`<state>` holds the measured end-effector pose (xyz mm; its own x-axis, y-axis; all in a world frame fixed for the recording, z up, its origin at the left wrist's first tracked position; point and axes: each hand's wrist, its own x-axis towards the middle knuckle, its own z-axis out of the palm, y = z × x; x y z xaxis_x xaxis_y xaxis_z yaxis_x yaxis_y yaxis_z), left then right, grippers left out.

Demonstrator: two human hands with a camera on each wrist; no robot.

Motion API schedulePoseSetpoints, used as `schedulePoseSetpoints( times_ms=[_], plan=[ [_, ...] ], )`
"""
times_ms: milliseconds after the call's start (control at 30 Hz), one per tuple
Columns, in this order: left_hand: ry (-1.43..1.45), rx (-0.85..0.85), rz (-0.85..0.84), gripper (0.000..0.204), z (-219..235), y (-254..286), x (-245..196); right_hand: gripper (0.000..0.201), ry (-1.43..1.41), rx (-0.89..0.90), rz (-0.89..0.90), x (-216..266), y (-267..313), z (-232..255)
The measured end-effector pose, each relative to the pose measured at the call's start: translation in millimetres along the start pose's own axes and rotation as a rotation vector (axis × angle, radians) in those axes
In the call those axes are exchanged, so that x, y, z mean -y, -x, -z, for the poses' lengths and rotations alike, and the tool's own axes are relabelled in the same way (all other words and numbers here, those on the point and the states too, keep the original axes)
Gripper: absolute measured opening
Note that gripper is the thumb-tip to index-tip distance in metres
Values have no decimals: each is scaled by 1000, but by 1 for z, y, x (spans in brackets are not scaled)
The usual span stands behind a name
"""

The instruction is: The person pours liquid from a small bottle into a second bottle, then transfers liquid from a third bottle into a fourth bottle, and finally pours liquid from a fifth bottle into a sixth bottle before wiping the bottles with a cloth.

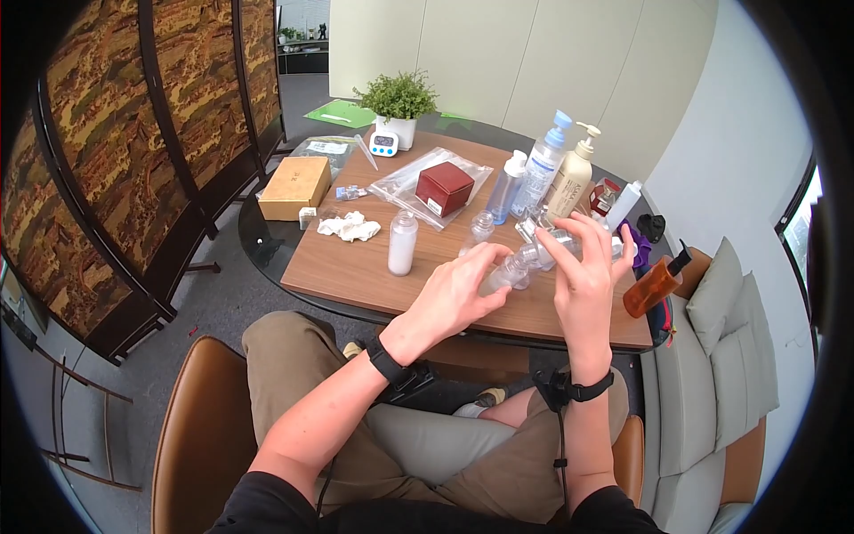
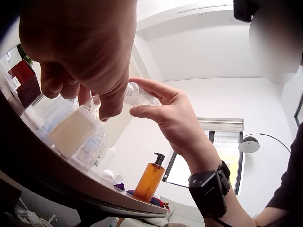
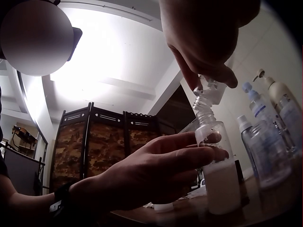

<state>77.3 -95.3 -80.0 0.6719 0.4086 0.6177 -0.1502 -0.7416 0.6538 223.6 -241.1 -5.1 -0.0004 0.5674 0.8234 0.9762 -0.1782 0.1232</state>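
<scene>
My left hand (image 1: 452,292) grips a clear bottle (image 3: 222,187) by its upper part, thumb and fingers around it; the bottle is partly filled with whitish liquid. In the right wrist view it stands near upright. My right hand (image 1: 589,274) pinches a second clear bottle (image 2: 143,98), tilted neck-down. Its threaded neck (image 3: 202,103) meets or lies just above the mouth of the lower bottle; whether they touch I cannot tell. In the left wrist view, the left hand (image 2: 83,52) hides part of the lower bottle. Another whitish bottle (image 1: 402,245) stands uncapped on the table, left of both hands.
Pump bottles (image 1: 574,178) and a red box (image 1: 444,189) stand behind the hands. An amber pump bottle (image 1: 652,287) is right of the right hand. Farther left are crumpled tissue (image 1: 349,227), a cardboard box (image 1: 295,188), a timer (image 1: 383,144) and a potted plant (image 1: 397,96).
</scene>
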Motion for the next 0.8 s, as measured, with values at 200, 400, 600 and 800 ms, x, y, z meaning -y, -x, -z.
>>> schedulePoseSetpoints(
  times_ms=[200,400,600,800],
  plan=[
    [6,-4,-8,52,-1,0,2,54,2,7,-2,-1,0,0],
    [-4,2,-3,52,-1,0,1,54,2,3,1,-2,1,0],
    [-11,-11,-16,52,-1,0,1,53,9,2,-2,0,0,1],
    [-7,-7,-17,51,0,0,0,53,11,-4,1,0,0,0]
  ],
)
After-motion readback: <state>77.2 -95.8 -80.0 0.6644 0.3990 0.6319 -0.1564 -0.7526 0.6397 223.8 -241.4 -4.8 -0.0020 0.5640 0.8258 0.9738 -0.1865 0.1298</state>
